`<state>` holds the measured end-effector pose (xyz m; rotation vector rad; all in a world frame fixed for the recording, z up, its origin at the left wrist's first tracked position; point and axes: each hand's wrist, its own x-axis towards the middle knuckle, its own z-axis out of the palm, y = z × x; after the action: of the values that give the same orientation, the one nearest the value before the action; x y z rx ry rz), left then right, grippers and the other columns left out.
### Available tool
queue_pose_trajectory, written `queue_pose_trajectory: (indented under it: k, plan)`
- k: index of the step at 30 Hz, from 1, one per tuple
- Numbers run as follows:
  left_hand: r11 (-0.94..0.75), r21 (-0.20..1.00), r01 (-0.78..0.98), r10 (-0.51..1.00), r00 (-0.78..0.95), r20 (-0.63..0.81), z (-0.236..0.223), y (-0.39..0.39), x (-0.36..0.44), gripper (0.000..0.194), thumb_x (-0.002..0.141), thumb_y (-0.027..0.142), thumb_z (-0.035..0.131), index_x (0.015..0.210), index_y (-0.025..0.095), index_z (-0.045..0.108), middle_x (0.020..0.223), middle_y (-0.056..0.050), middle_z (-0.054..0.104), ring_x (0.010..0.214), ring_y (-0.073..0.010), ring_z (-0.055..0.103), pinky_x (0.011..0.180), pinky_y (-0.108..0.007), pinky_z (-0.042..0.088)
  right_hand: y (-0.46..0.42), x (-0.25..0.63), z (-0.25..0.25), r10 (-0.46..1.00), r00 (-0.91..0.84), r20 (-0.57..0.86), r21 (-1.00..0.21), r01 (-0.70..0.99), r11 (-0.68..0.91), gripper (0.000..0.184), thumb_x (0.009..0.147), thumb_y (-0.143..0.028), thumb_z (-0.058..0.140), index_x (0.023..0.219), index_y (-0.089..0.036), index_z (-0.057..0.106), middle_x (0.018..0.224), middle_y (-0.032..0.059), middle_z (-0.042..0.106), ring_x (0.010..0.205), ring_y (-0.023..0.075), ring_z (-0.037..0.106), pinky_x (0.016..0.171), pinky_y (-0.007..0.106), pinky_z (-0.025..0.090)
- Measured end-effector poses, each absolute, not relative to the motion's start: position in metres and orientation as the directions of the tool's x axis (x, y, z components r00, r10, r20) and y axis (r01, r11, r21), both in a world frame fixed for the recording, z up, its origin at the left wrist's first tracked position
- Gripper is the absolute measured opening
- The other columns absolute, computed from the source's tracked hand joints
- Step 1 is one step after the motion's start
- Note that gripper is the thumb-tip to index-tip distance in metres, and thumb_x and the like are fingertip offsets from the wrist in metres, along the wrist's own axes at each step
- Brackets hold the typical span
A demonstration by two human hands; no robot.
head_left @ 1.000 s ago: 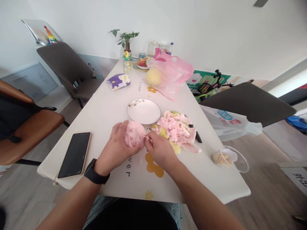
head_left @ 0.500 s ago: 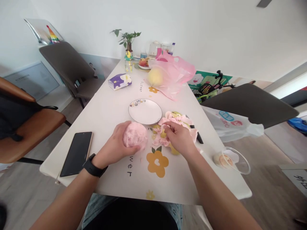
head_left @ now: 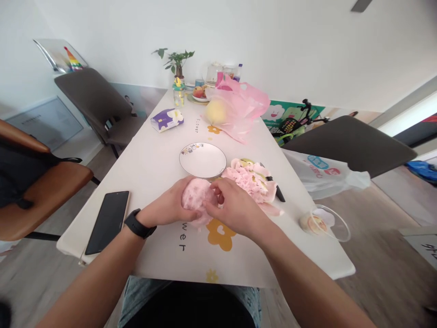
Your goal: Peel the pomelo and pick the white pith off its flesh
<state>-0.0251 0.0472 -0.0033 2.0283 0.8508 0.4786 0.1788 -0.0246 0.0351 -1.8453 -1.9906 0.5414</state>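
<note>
A peeled pomelo (head_left: pixel 195 196), round and covered in pale pink pith, rests on the table just below the plate. My left hand (head_left: pixel 169 202) is wrapped round its left side, with a black watch on the wrist. On the pomelo's right side, my right hand (head_left: pixel 235 207) pinches at the pith with thumb and forefinger; the bit between the fingertips is mostly hidden. A heap of pink pith and yellow-green peel (head_left: pixel 251 182) lies beyond the right hand. A black-handled knife (head_left: pixel 280 193) sticks out from its right edge. The white plate (head_left: pixel 203 161) has nothing on it.
A phone (head_left: pixel 107 223) lies at the left edge. At the right edge stands a clear plastic cup (head_left: pixel 316 223). Farther back are a purple tissue pack (head_left: pixel 167 120), a pink bag (head_left: pixel 246 107) with a yellow fruit, a bottle (head_left: pixel 178 93) and a plant (head_left: pixel 179 64).
My right hand has moved left from the peel heap to the pomelo's right side. The left hand keeps its hold on the pomelo. The whole view has shifted slightly.
</note>
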Motion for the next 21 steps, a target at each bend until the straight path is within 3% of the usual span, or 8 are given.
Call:
queue_pose_trajectory:
  k: [4,8,21]
  plan:
    - [-0.423,0.843,0.333,0.653,0.757,0.029,0.005,0.055,-0.025,0.081,0.072,0.031,0.078,0.145,0.026,0.041,0.143,-0.007,0.054,0.129,-0.032,0.054,0.107,-0.042,0.047,-0.009,0.174,0.048,0.996,-0.07,-0.06,-0.38,0.924,0.042,0.018,0.078,-0.036,0.06,0.083,-0.02,0.056,0.086,0.0059,0.065,0.073,0.0181,0.057,0.056,0.029,0.036]
    - [-0.387,0.864,0.321,0.631,0.776,-0.006,0.006,0.06,-0.025,0.078,0.072,0.028,0.078,0.142,0.026,0.044,0.139,-0.005,0.057,0.126,-0.0292,0.056,0.103,-0.039,0.048,0.001,0.17,0.058,0.987,-0.103,-0.121,-0.268,0.961,0.067,0.019,0.074,-0.036,0.06,0.081,-0.02,0.053,0.074,0.0038,0.062,0.063,0.0166,0.053,0.05,0.029,0.03]
    - [-0.372,0.882,0.289,0.61,0.792,-0.003,0.005,0.065,-0.024,0.077,0.07,0.03,0.079,0.14,0.024,0.046,0.135,-0.008,0.058,0.121,-0.0317,0.057,0.099,-0.042,0.05,0.004,0.167,0.062,0.976,-0.131,-0.176,-0.199,0.975,0.095,0.011,0.077,-0.027,0.057,0.084,-0.019,0.055,0.073,0.0031,0.061,0.06,0.0159,0.051,0.05,0.029,0.029]
